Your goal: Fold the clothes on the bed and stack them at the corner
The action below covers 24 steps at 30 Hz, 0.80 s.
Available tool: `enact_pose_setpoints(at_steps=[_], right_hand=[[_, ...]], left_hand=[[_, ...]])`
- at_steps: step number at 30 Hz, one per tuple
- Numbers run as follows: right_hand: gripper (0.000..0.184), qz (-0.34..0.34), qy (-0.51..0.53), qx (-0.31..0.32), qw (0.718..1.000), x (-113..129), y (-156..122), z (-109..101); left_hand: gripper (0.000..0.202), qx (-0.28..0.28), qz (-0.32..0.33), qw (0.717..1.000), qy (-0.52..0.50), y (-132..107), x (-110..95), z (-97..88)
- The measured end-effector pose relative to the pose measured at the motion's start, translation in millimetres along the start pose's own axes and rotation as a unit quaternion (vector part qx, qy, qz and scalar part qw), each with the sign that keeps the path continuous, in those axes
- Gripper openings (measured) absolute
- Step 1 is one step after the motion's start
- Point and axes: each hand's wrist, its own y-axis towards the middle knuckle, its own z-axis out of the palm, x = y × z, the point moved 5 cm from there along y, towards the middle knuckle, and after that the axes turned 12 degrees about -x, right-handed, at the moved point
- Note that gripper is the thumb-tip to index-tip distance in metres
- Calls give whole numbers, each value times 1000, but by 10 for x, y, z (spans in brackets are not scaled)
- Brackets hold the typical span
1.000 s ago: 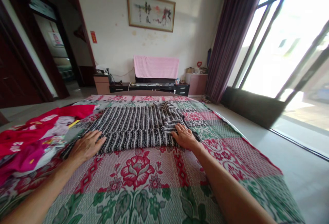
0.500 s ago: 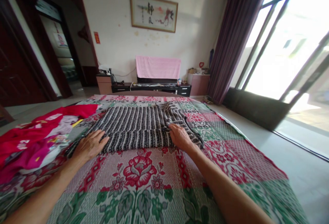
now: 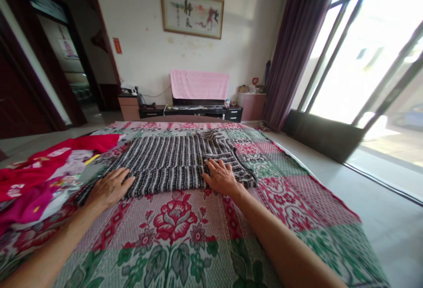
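A black-and-white striped garment (image 3: pixel 165 153) lay flat across the middle of a floral cloth (image 3: pixel 178 257), its stripes running mostly away from the person, with a crease crossing them near the close edge. The left hand (image 3: pixel 111 185) rested palm down on the garment's near left corner, fingers extended together and thumb set apart, gripping nothing that could be seen. The right hand (image 3: pixel 220 175) was likewise open and palm down, its fingers spread over the near right part, where the fabric was layered and the stripes turned crosswise. Beyond that hand, the far right portion was rumpled, and a dark-edged section reached out to the right past the wrist. Left of the garment, loose clothes were heaped on the cloth: a red garment (image 3: pixel 42 160) with white lettering, a magenta one (image 3: pixel 28 213) nearer the person, and a narrow yellow strip (image 3: pixel 92 159) beside them. Across the room, a pink cloth (image 3: pixel 199 84) hung above a low black cabinet (image 3: pixel 194 112), below a framed picture (image 3: pixel 192 12) on the wall.
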Motion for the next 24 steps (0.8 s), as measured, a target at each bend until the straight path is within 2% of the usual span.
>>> enact_pose_setpoints(at_steps=[3, 5, 8, 10, 11, 14, 18, 24], right_hand=[[58, -8, 28, 17, 999, -24, 46, -3], [51, 2, 79, 15, 997, -109, 116, -39], [40, 60, 131, -57, 988, -369, 238, -209], [37, 112, 88, -115, 983, -578, 271, -373], [35, 136, 52, -122, 982, -669, 270, -444], [29, 194, -39, -66, 978, -878, 216, -581], [23, 220, -68, 29, 973, -1028, 138, -612], [20, 208, -65, 64, 974, -1072, 141, -475]], left_hand=[[54, -5, 3, 1000, -10, -3, -3, 0], [51, -10, 7, 1000, -20, -6, -3, -1], [45, -23, 7, 999, -32, -6, 11, -1], [45, -26, 7, 999, -29, -6, 18, 4], [46, -25, 9, 999, -23, -5, 19, 8], [51, -12, 12, 1000, -5, -6, 12, 17], [53, -7, 4, 1000, 1, -7, -6, -4], [51, -5, -6, 1000, -6, -9, -9, -13]])
